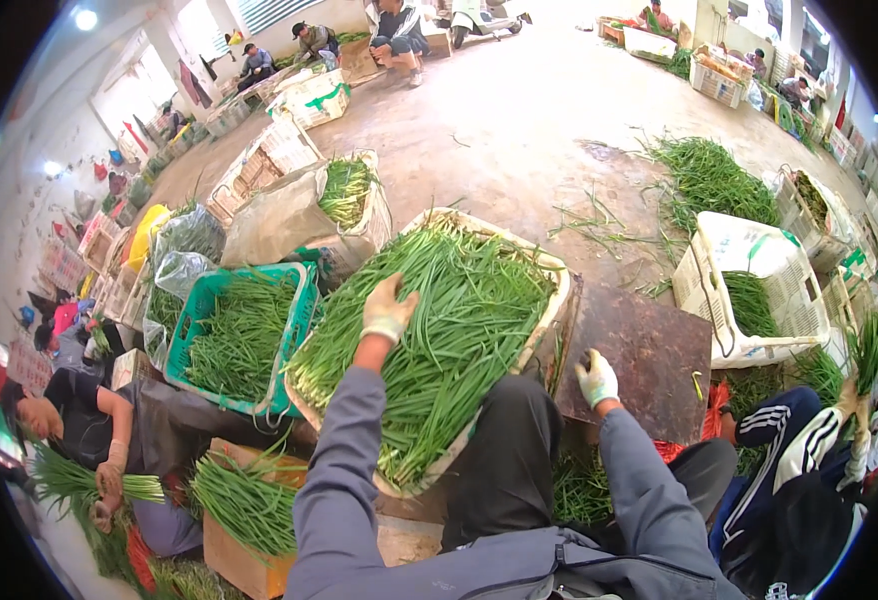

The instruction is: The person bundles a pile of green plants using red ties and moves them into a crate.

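Left hand [389, 310]: gloved, thumb standing apart from the fingers, palm side down over the long green stalks [469, 310]; no bunch shows between thumb and fingers. Right hand [597, 378]: gloved, fingers bent in toward the palm, positioned over the near-left part of a dark brown board [649, 335]. From where I stand I cannot tell whether its fingertips pinch anything, or whether they touch the board.

Location of stalks: heaped in a cream crate [556, 290] directly before the person's knees, pale ends mostly toward the left side and the far edge, leaf ends lying across the middle.

Handling, as judged by eye: each stalk should be light, limp along the leaf and firmer at the pale end; a full handful will likely droop. Leaves may bruise or crease under a hard squeeze and could slide if damp. Grip a bunch near the pale ends, fingers wrapped around, and support the leaves with the other hand. Avoid pulling by leaf tips; neighbouring stalks may tangle.

Surroundings: a small yellow item [697, 387] lies on the board. A green crate [234, 400] of similar stalks stands to the left; another cream crate [759, 352], partly filled, stands to the right.
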Demonstrator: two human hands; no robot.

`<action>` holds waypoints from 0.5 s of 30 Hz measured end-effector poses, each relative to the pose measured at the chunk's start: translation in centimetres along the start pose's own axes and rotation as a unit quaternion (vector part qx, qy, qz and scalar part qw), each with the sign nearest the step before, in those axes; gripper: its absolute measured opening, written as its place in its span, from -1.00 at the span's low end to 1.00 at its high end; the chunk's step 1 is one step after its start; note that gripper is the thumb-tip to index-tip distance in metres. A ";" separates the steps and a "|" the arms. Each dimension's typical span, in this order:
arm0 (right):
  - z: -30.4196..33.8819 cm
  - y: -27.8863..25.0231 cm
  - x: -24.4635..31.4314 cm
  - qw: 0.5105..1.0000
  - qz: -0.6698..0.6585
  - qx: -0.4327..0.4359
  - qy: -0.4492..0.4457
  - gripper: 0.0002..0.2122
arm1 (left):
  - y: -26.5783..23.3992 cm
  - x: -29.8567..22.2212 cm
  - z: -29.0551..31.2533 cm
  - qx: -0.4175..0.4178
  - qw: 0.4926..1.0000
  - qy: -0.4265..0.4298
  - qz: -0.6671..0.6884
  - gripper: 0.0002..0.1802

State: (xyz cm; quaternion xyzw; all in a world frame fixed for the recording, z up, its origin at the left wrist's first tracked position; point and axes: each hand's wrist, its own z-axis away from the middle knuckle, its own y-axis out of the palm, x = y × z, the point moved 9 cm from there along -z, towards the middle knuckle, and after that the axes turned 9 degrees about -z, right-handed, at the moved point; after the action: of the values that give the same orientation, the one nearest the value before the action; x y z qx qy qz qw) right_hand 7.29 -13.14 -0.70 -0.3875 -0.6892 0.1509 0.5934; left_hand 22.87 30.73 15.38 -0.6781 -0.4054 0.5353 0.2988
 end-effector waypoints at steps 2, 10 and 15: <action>2.0 2.0 2.4 0.996 0.011 -0.058 -0.063 -0.72 | 1.7 2.5 -3.8 0.051 0.993 -0.005 -0.105 -0.15; 2.5 1.6 3.2 0.994 -0.009 -0.064 -0.084 -0.79 | 8.4 6.4 -12.0 0.169 0.935 -0.056 -0.307 -0.04; 2.3 1.5 3.0 0.996 -0.026 -0.056 -0.068 -0.79 | 9.3 8.2 -12.4 0.226 0.915 -0.115 -0.314 0.03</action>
State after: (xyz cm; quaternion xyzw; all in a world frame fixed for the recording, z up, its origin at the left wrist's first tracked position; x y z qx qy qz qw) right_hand 5.68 -9.50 -0.17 -0.3910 -0.7451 0.1223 0.5263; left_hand 37.79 33.65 6.67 -0.3637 -0.4971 0.5655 0.5485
